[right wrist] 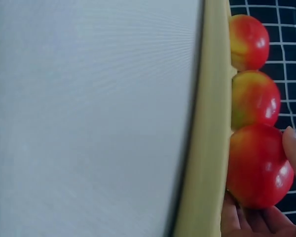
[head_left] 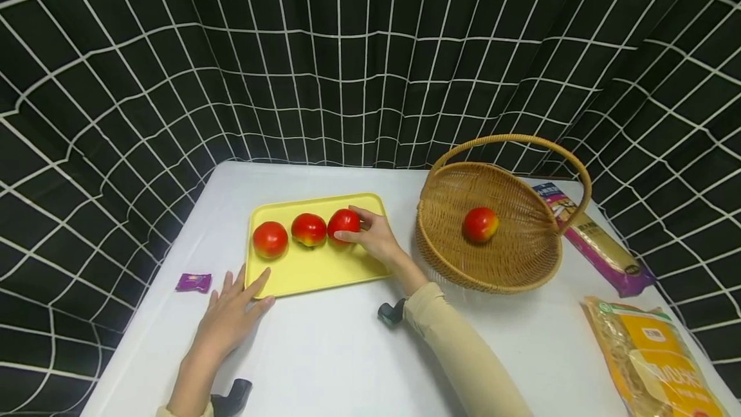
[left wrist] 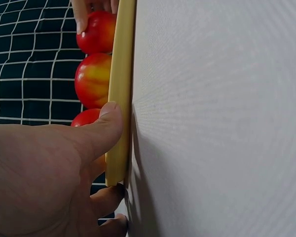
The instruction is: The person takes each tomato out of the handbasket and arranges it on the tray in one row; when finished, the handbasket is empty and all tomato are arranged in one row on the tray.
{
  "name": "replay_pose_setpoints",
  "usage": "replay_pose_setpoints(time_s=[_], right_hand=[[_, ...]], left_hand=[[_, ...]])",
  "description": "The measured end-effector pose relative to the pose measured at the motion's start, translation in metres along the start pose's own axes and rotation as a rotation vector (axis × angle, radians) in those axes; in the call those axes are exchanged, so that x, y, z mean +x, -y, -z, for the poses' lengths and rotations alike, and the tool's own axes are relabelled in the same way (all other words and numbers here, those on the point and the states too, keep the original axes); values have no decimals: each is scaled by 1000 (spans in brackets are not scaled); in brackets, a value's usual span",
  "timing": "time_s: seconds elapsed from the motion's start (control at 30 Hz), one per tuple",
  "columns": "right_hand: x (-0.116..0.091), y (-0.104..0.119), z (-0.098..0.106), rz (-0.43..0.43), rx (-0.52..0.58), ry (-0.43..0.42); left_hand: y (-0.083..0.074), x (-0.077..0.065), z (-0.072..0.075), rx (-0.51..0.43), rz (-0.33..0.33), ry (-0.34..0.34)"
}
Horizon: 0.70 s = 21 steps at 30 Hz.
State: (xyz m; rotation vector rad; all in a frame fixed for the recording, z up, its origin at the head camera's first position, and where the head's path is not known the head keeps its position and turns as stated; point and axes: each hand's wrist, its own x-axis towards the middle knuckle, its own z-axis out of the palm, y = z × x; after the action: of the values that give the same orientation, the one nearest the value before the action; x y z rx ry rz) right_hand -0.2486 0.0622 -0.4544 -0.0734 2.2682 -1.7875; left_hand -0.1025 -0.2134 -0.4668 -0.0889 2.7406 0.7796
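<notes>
The rightmost red fruit (head_left: 344, 226) is on the yellow tray (head_left: 324, 270), and my right hand (head_left: 375, 237) has it, thumb on the near side and fingers bent round the far side, parted just as wide as the fruit. Close on its left sits the middle fruit (head_left: 309, 229), crowding that side; whether they touch I can't tell. The left fruit (head_left: 270, 240) lies further along. My left hand (head_left: 230, 317) is spread, fingers fairly straight, touching the tray's near left corner and gripping no fruit. A small purple packet (head_left: 194, 282) lies beyond those fingers. To my right stands the wicker basket (head_left: 523, 246), one fruit (head_left: 480, 224) inside, its handle (head_left: 509, 138) arching up over it. Past it lie a long packet (head_left: 608, 246), partly hidden, and, nearer me, an orange packet (head_left: 674, 365).
</notes>
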Motion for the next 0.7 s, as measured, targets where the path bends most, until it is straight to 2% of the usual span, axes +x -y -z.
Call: replay_pose_setpoints(time_s=[0.27,0.7], right_hand=[[6,-8,0,56,-7,11],[9,-10,-2,42,-55,3]], left_hand=[[-2,-1,1,-6,-4,-2],[-2,-2,0,2,-10,-12]])
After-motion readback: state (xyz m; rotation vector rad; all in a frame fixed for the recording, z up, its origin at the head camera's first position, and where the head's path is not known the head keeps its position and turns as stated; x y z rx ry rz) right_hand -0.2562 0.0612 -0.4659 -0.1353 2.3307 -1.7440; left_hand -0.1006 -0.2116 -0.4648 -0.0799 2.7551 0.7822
